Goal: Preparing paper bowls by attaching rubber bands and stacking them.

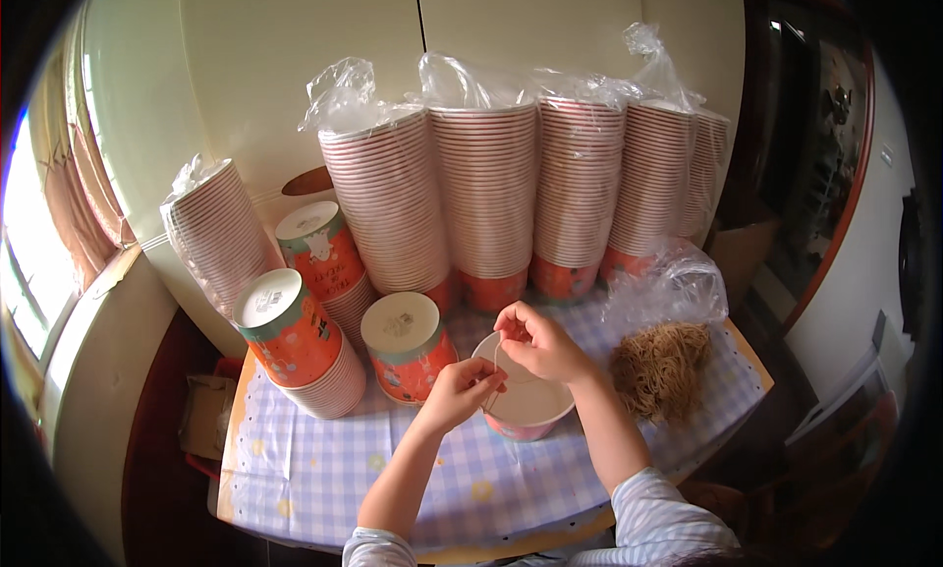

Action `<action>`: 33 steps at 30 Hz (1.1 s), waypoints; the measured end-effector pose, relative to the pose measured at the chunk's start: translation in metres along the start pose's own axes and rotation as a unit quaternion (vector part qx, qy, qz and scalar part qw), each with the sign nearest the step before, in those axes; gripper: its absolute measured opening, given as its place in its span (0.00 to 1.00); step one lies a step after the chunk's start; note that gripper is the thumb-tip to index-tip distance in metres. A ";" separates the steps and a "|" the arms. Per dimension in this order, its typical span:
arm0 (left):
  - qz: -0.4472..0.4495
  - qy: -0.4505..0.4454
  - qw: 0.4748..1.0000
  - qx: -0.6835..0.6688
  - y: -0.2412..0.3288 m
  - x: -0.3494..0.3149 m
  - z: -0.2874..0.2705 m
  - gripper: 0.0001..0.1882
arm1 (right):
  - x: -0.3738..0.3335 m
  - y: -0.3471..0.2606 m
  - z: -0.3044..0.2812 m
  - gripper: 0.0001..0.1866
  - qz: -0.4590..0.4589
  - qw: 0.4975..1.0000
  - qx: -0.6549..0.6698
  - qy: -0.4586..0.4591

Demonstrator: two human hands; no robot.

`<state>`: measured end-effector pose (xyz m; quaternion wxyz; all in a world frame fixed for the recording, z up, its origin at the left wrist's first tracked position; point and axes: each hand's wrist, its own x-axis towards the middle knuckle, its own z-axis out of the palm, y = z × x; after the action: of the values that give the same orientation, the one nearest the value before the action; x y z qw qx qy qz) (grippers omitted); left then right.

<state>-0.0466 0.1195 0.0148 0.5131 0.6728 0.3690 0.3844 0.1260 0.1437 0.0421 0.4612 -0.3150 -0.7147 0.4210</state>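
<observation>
An open paper bucket (538,402) with a white inside and an orange outer wall stands upright in front of me. My left hand (458,394) is at its left rim, thumb and fingers pinched together on a thin cord. Just above the far part of the rim, my right hand (538,345) is closed in a pinch on the same cord, which runs between the two hands. The fingertips hide part of the cord and rim. To the right of the bucket lies a tangled bundle of brown cords (662,368).
Tall stacks of nested paper buckets (481,184) in clear plastic line the back. Upside-down orange buckets (405,343) stand at left, some stacked (295,336). A crumpled plastic bag (678,287) lies behind the cords. A checked cloth (422,488) covers the table.
</observation>
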 end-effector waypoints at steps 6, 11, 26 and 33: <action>-0.013 -0.014 0.991 -0.130 -0.007 0.001 -0.016 0.06 | -0.008 0.007 0.004 0.13 0.064 0.996 0.032 -0.058; -0.014 -0.013 0.986 -0.167 -0.008 -0.001 -0.020 0.05 | -0.010 0.003 0.009 0.13 0.087 0.985 -0.042 -0.144; -0.017 0.009 0.996 -0.091 -0.016 -0.003 -0.026 0.03 | -0.014 0.011 0.014 0.05 -0.027 0.977 -0.197 -0.077; -0.011 0.062 0.994 0.095 -0.012 -0.007 -0.030 0.07 | -0.014 0.011 0.014 0.05 -0.061 0.972 -0.218 -0.061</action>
<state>-0.0780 0.1280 0.0075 0.4276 0.6892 0.4420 0.3830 0.1188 0.1320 0.0234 0.3615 -0.3372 -0.8342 0.2443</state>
